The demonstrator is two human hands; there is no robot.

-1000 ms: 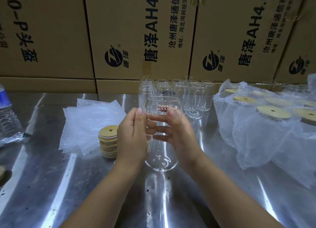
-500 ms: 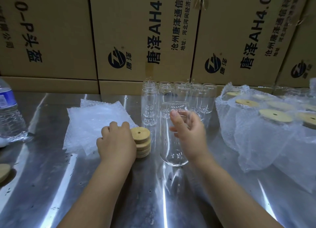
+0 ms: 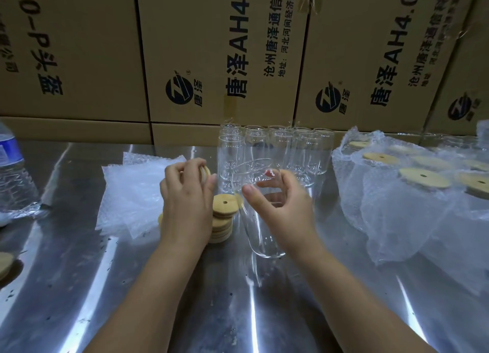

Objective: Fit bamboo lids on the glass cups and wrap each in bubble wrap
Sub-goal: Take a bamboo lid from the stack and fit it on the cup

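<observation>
A clear glass cup (image 3: 260, 233) stands on the steel table, tilted slightly, with my right hand (image 3: 284, 207) gripping its upper part. My left hand (image 3: 186, 194) is raised just left of it, pinching one bamboo lid (image 3: 205, 170) by its edge. Below that hand sits a stack of bamboo lids (image 3: 223, 217) with a small hole in the top one. A pile of bubble wrap sheets (image 3: 132, 191) lies to the left. Several empty glass cups (image 3: 277, 151) stand in a group behind.
Several wrapped cups with bamboo lids (image 3: 423, 178) fill the right side. A plastic water bottle (image 3: 13, 173) stands at the far left, and a loose lid (image 3: 4, 264) lies at the left edge. Cardboard boxes (image 3: 211, 56) wall off the back of the steel table (image 3: 79, 286).
My left hand left the glass, dropped onto the lid stack, then lifted one lid off it. My right hand kept hold of the glass.
</observation>
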